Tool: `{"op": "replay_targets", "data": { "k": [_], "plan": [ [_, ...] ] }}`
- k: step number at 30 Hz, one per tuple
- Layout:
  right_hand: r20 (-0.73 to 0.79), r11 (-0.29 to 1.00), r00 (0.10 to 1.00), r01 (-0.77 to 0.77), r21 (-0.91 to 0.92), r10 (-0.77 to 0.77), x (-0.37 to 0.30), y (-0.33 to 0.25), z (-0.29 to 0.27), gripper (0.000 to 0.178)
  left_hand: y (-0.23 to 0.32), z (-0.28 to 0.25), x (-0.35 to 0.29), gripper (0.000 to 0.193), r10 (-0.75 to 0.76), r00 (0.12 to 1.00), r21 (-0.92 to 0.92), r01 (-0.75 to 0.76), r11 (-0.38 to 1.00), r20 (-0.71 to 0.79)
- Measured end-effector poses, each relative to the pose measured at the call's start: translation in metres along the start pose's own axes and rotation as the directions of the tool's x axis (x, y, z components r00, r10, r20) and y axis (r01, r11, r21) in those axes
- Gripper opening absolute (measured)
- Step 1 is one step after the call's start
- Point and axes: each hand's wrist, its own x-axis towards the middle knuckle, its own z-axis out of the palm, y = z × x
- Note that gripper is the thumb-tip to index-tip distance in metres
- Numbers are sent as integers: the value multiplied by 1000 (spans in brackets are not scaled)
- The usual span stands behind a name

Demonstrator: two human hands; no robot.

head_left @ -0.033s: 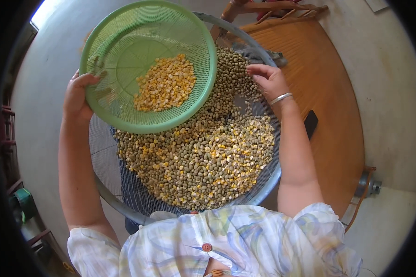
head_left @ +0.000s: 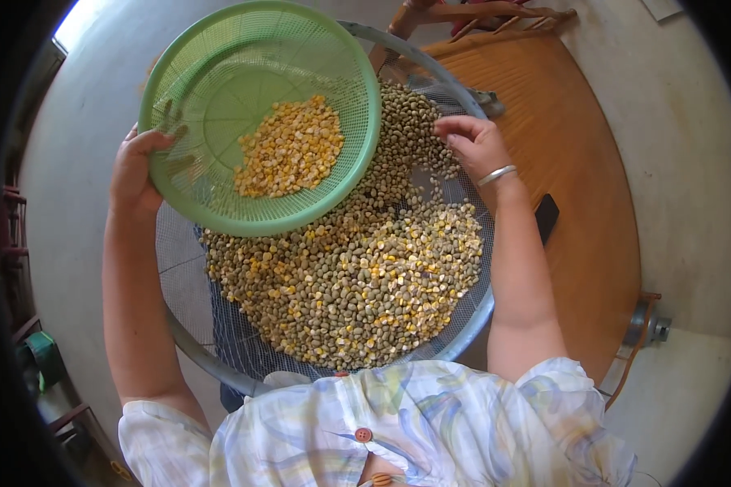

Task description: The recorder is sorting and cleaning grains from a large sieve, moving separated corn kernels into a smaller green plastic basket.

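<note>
My left hand [head_left: 140,169] grips the left rim of a round green plastic basket [head_left: 244,85], thumb inside and fingers behind, showing through the mesh. The basket is tilted, with yellow kernels [head_left: 292,146] gathered towards its lower right. Beneath it lies a wide round mesh sieve [head_left: 473,329] with a grey-blue rim. Greenish-brown beans [head_left: 357,288], mixed with yellow and pale kernels, cover much of its mesh. Over the sieve's right side is my right hand [head_left: 475,144], with a bracelet at the wrist. Its thumb and fingers are pinched together; anything between them is too small to make out.
A brown wooden table [head_left: 585,146] stands to the right, bearing a dark phone [head_left: 547,217] close to my right forearm. Wooden furniture legs [head_left: 479,12] are at the far edge. A metal fitting [head_left: 662,329] sits beyond the table on the right. Something green [head_left: 43,359] is at lower left.
</note>
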Motion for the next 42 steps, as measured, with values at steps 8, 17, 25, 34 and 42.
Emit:
{"op": "replay_targets", "data": {
  "k": [8, 17, 25, 34, 42],
  "plan": [
    [756, 942, 563, -226, -248, 334, -4, -26, 39, 38, -7, -24, 18, 44, -75, 997, -106, 75, 992, 8],
    [58, 993, 998, -23, 112, 17, 11, 1, 25, 33, -6, -30, 25, 38, -54, 998, -162, 47, 986, -40],
    [710, 940, 677, -335, 64, 193, -9, -27, 50, 29, 3, -6, 2, 33, 119, 981, -111, -137, 984, -156],
    [423, 991, 901, 126, -36, -99, 41, -24, 50, 46, -1, -8, 9, 34, 116, 980, -110, -135, 985, -159],
    [750, 966, 650, -250, 62, 120, 1, -46, 95, 45, -5, -27, 19, 38, -25, 996, -301, 0, 954, -81]
  ]
}}
